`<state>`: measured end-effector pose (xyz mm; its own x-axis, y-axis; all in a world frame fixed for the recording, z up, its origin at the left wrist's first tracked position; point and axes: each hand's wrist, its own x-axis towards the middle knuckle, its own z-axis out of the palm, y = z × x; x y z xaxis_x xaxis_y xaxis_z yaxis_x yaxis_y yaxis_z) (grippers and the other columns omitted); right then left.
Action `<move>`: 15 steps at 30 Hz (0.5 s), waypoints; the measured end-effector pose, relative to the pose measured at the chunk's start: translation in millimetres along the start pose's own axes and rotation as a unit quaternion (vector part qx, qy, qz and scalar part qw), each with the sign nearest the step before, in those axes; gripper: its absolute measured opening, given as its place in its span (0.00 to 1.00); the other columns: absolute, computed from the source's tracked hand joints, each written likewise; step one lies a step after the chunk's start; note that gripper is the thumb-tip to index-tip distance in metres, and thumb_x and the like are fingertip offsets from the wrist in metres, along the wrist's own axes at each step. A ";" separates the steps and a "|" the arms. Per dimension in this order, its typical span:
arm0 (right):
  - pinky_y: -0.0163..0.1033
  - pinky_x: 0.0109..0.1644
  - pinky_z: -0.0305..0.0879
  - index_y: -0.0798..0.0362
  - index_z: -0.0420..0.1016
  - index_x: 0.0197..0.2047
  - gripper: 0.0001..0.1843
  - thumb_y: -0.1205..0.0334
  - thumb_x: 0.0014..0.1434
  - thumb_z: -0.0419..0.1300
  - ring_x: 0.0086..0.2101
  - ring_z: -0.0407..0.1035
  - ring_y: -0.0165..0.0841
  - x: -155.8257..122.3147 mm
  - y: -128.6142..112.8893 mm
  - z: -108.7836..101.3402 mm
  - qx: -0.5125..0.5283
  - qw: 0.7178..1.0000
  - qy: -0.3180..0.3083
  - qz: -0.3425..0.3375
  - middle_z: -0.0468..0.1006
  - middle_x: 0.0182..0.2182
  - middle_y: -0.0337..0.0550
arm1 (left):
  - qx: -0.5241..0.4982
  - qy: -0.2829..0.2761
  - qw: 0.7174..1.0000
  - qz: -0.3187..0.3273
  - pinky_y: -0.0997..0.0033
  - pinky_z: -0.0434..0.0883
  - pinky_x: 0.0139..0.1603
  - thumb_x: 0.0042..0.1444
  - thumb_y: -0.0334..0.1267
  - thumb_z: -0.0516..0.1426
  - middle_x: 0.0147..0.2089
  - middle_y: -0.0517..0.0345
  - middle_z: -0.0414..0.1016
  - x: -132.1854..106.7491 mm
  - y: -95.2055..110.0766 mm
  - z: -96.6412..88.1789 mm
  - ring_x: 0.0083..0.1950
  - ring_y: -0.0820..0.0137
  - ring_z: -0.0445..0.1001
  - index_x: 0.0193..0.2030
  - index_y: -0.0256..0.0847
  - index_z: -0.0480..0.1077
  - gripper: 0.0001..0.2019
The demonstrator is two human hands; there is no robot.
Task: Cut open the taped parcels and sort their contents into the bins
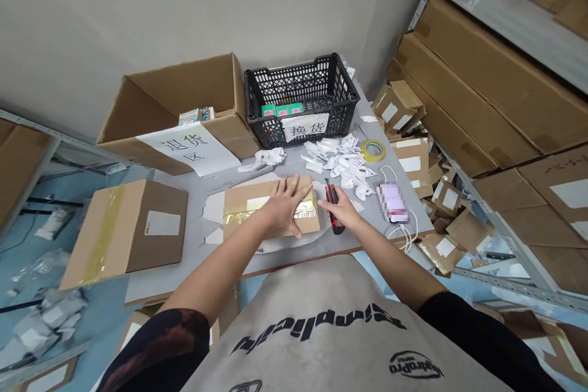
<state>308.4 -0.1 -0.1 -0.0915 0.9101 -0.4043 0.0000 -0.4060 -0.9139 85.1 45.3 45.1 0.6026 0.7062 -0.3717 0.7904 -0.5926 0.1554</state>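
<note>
A small cardboard box (235,203) lies in front of me, its top crossed by yellowish clear tape with a white label partly under my arm. My left hand (283,207) rests flat on the box top, fingers spread, touching the tape. Just beyond the box's right end, my right hand (342,208) is closed around a red and black box cutter (331,195), whose front end points away from me. Torn white paper (212,208) spreads on the table around and beneath the box.
A large open carton (179,82) and a black plastic crate (301,82) stand at the back. Crumpled paper scraps (342,159), a tape roll (373,150) and a phone with a cable (394,202) lie to the right. Another carton (124,233) sits left. Shelves of boxes (487,82) flank the table.
</note>
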 end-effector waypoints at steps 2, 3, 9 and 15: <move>0.33 0.21 0.66 0.47 0.61 0.42 0.30 0.46 0.43 0.71 0.20 0.64 0.25 7.9 3.6 12.7 0.026 1.000 0.015 0.000 0.72 0.33 0.31 | 0.000 -0.014 1.000 0.000 0.32 0.36 0.66 0.19 0.67 0.69 0.76 0.35 0.21 0.4 1.9 0.6 0.72 0.27 0.24 0.75 0.49 0.32 0.77; 0.34 0.22 0.66 0.47 0.61 0.42 0.30 0.46 0.42 0.71 0.20 0.64 0.24 9.4 5.4 16.9 0.038 0.999 0.017 0.003 0.73 0.35 0.33 | 0.001 -0.022 1.000 0.000 0.32 0.35 0.66 0.18 0.66 0.69 0.76 0.34 0.21 0.9 3.5 0.9 0.72 0.26 0.24 0.75 0.48 0.32 0.78; 0.36 0.23 0.68 0.48 0.64 0.43 0.30 0.46 0.41 0.71 0.20 0.65 0.25 5.1 9.8 24.1 0.075 0.997 0.025 0.006 0.74 0.36 0.33 | -0.001 -0.036 0.999 0.011 0.29 0.37 0.64 0.16 0.63 0.71 0.76 0.35 0.21 3.0 8.6 -0.9 0.71 0.23 0.28 0.75 0.50 0.35 0.78; 0.35 0.21 0.67 0.49 0.65 0.42 0.28 0.47 0.43 0.71 0.19 0.66 0.26 5.0 10.3 21.1 0.098 0.995 0.022 0.015 0.73 0.31 0.32 | 0.011 -0.014 0.999 0.036 0.31 0.42 0.65 0.22 0.64 0.69 0.76 0.36 0.27 0.8 2.1 -12.4 0.71 0.23 0.36 0.75 0.51 0.36 0.73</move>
<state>287.0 -1.4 -10.8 -0.0501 0.8984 -0.4364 -0.1924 -0.4375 -0.8784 88.6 49.4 56.5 0.6537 0.6510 -0.3858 0.7427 -0.6497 0.1620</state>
